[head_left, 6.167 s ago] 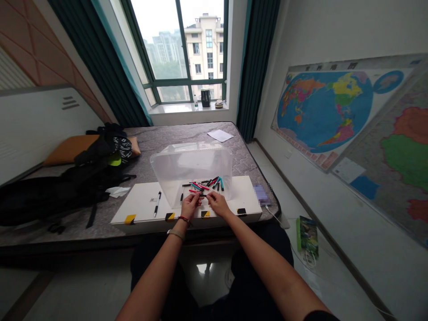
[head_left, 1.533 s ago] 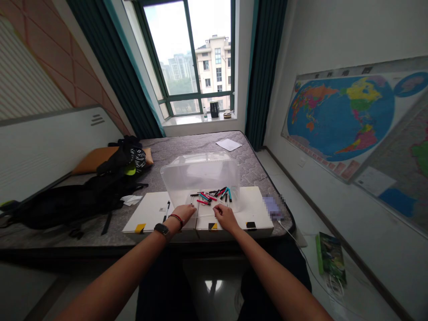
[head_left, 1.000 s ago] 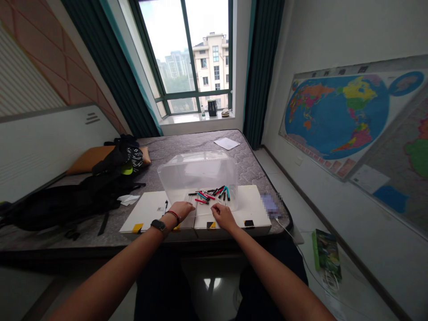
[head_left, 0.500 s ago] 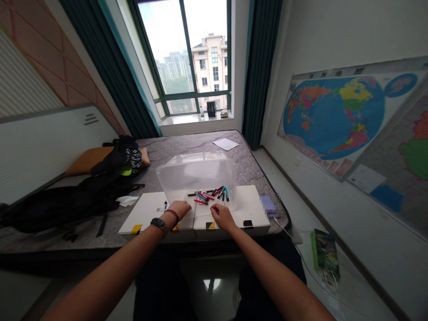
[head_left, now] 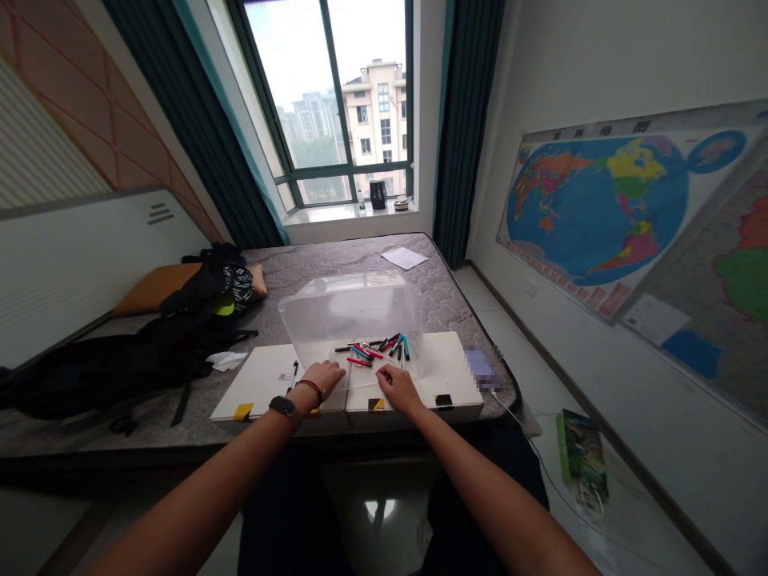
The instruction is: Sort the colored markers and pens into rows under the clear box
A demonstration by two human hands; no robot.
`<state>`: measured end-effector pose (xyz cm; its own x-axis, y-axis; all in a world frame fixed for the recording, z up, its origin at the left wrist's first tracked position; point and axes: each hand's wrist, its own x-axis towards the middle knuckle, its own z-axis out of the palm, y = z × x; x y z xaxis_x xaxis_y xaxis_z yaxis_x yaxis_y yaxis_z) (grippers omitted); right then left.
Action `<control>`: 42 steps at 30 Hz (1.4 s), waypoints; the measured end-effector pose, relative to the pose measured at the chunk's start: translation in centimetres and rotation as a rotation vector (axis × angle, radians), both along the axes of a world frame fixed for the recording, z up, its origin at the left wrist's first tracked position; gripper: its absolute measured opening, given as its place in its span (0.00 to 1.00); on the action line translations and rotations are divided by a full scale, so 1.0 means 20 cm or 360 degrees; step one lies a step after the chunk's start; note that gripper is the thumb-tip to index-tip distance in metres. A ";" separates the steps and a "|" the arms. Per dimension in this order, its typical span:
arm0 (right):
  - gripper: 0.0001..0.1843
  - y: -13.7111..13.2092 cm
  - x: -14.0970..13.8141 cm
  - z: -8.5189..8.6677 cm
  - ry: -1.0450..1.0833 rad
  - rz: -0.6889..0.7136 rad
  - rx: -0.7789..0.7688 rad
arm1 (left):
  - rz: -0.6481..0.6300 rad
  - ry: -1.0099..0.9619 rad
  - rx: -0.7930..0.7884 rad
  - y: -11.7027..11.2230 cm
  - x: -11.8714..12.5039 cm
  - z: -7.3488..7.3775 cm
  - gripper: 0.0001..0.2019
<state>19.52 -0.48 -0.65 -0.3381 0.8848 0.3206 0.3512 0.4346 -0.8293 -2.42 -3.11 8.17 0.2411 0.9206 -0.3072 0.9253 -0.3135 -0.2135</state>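
A loose pile of pens (head_left: 373,352) in red, teal and black lies at the mouth of a clear plastic bin (head_left: 351,308) tipped on its side. My left hand (head_left: 322,379) is just left of the pile, palm down over the bin's near edge, its fingers loosely bent and slightly apart. To the right, my right hand (head_left: 397,387) has its fingers curled together close to the pens; what they hold, if anything, is hidden. A separate dark pen (head_left: 294,374) rests left of my left hand. Two white boxes (head_left: 444,364) lie under the bin and pens.
The boxes sit on a grey mattress (head_left: 336,258) by a window. Black bags (head_left: 114,352) are at the left, with a crumpled tissue (head_left: 226,361) beside them. A white sheet (head_left: 404,258) lies at the back. A blurred phone-like object (head_left: 482,370) with a cable is at the right.
My left hand has opened out slightly, with its fingers a little more spread. My right hand and the pens look nearly unchanged.
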 end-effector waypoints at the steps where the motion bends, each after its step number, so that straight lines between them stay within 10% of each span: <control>1: 0.11 0.00 0.00 0.00 0.0001 -0.0002 0.0001 | -0.0005 -0.0008 0.0013 0.00 0.00 0.00 0.19; 42: 0.11 0.01 -0.01 0.00 -0.0008 0.0005 -0.0037 | 0.0233 -0.0297 0.0330 0.27 0.10 -0.07 0.14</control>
<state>19.39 -0.37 -0.57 -0.3424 0.8910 0.2980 0.3541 0.4162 -0.8375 -0.32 2.22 6.82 0.1356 0.9881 -0.0724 0.9866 -0.1414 -0.0810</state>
